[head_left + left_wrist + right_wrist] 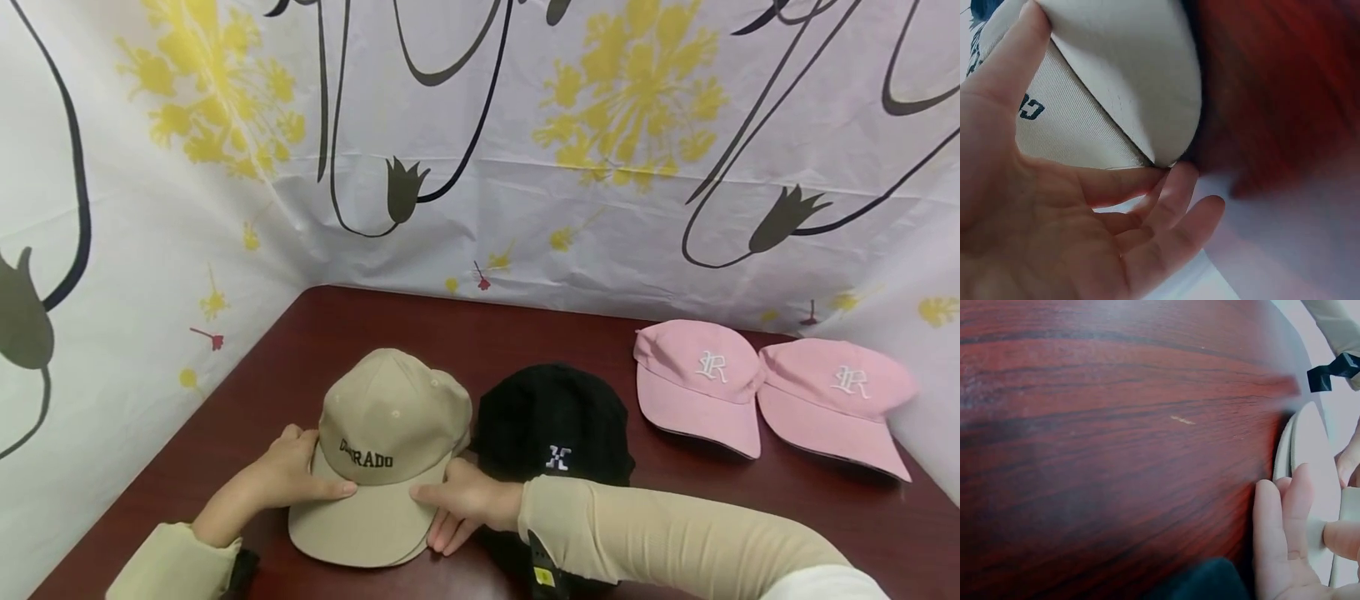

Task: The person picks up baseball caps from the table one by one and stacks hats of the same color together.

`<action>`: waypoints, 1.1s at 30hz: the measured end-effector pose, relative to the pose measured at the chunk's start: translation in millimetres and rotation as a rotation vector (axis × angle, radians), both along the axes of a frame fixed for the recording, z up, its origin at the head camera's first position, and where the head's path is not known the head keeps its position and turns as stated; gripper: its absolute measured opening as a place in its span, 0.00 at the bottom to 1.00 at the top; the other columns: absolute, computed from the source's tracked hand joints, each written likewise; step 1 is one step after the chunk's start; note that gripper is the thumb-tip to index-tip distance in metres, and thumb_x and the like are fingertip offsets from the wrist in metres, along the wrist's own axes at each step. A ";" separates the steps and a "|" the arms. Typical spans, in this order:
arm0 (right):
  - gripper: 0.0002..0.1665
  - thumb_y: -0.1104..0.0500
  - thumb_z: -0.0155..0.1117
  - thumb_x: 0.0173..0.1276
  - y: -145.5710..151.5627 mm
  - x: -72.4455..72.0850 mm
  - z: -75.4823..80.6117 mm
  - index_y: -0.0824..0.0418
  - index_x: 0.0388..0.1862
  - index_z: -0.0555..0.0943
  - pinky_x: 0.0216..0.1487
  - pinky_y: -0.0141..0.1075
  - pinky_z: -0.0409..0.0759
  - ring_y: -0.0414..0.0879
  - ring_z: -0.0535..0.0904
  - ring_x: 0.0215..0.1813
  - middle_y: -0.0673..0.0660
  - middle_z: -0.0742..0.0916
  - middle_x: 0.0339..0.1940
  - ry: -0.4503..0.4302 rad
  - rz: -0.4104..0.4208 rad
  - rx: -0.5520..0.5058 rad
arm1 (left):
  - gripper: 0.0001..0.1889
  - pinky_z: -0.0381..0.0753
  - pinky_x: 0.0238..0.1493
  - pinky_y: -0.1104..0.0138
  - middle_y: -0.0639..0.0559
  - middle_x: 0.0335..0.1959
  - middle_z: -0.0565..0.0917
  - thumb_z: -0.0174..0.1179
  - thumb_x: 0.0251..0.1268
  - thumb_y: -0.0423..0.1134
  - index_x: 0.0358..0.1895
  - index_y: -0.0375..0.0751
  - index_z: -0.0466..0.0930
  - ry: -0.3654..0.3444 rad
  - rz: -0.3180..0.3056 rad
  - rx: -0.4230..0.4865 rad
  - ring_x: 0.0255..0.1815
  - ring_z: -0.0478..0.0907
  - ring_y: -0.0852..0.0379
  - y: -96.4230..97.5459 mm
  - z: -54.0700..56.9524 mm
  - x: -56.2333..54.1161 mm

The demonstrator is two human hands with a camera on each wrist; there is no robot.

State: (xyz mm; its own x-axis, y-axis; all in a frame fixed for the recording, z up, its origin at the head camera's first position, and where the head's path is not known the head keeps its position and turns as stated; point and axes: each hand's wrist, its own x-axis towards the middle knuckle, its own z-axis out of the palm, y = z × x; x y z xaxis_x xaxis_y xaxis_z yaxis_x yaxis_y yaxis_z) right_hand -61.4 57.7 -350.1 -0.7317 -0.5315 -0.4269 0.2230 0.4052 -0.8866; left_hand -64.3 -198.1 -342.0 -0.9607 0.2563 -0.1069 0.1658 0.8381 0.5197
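Note:
A beige baseball cap (390, 392) with dark lettering lies on the table, brim towards me. A second beige edge shows beneath it, and two layered brims (1316, 450) appear in the right wrist view, so another cap seems nested below. My left hand (273, 475) grips the brim's left side, thumb on top; in the left wrist view its fingers (1175, 194) meet the brim's corner. On the right side, my right hand (468, 497) pinches the brim, thumb above and the other fingers along the edge. A black cap (555, 417) with a white emblem sits just right, partly behind my right forearm.
Two pink caps (701, 367) with white letters lie side by side at the back right. The dark red wooden table (360, 321) meets a white patterned cloth (480, 225) behind and at both sides.

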 end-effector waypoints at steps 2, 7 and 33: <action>0.22 0.56 0.56 0.67 -0.4 0.3 -0.5 0.73 0.20 0.77 0.21 0.42 0.79 0.43 0.77 0.13 0.66 0.82 0.15 0.014 -0.012 -0.005 | 0.46 0.70 0.40 0.48 0.37 0.39 0.69 0.72 0.38 0.56 0.54 0.20 0.67 0.007 0.007 0.001 0.41 0.66 0.42 1.4 -0.4 1.1; 0.20 0.57 0.57 0.66 -3.3 1.4 -2.5 0.72 0.20 0.77 0.19 0.41 0.79 0.43 0.76 0.12 0.67 0.81 0.14 0.038 -0.046 -0.011 | 0.45 0.70 0.38 0.48 0.36 0.38 0.67 0.73 0.36 0.57 0.52 0.22 0.69 0.028 0.015 -0.023 0.40 0.65 0.40 1.9 -0.2 3.2; 0.35 0.59 0.50 0.69 71.5 19.8 48.0 0.77 0.67 0.52 0.63 0.46 0.60 0.54 0.69 0.62 0.67 0.74 0.59 -0.145 0.068 -0.476 | 0.61 0.67 0.42 0.38 0.18 0.57 0.59 0.75 0.36 0.51 0.63 0.14 0.45 0.341 0.153 -0.149 0.53 0.61 0.21 32.1 27.6 27.1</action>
State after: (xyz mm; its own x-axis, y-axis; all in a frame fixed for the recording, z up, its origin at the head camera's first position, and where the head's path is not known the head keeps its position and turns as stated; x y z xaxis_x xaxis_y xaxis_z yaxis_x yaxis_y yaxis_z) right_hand -41.6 129.2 -302.1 -0.6396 -0.7365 -0.2199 0.3444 -0.0188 -0.9386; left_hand -37.2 -166.0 -314.4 -0.9733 0.1131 0.1999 0.1752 0.9286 0.3272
